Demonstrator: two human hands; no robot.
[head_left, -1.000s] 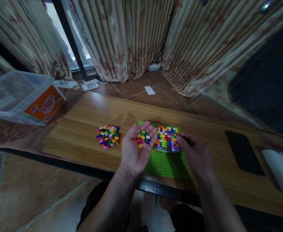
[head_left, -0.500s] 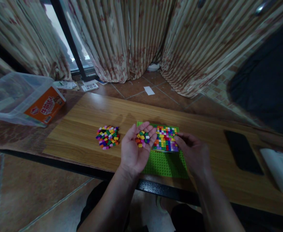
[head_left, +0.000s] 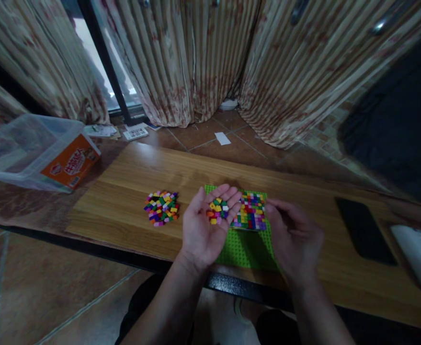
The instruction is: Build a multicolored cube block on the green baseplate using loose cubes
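Observation:
My left hand (head_left: 203,235) is palm up, its fingers slightly curled, carrying a small heap of coloured toy bricks (head_left: 217,211). Behind its fingertips, a panel of many-coloured bricks (head_left: 251,211) is built on a green studded baseplate (head_left: 248,247). The left fingers hide the panel's left part. My right hand (head_left: 292,235) is at the panel's right edge, thumb and forefinger drawn together; whatever they may pinch is too small and blurred to make out. A pile of loose toy bricks (head_left: 162,208) lies left of my left hand.
The wooden table (head_left: 113,201) bears a black phone-like slab (head_left: 364,230) and a white object (head_left: 416,256) on the right. A clear plastic bin (head_left: 27,153) with an orange label stands at the far left. Curtains (head_left: 196,72) hang beyond the table.
My right hand has drawn slightly right, away from the panel's edge. My left hand, with the bricks in its palm, has shifted a little right over the panel. The view has tilted slightly.

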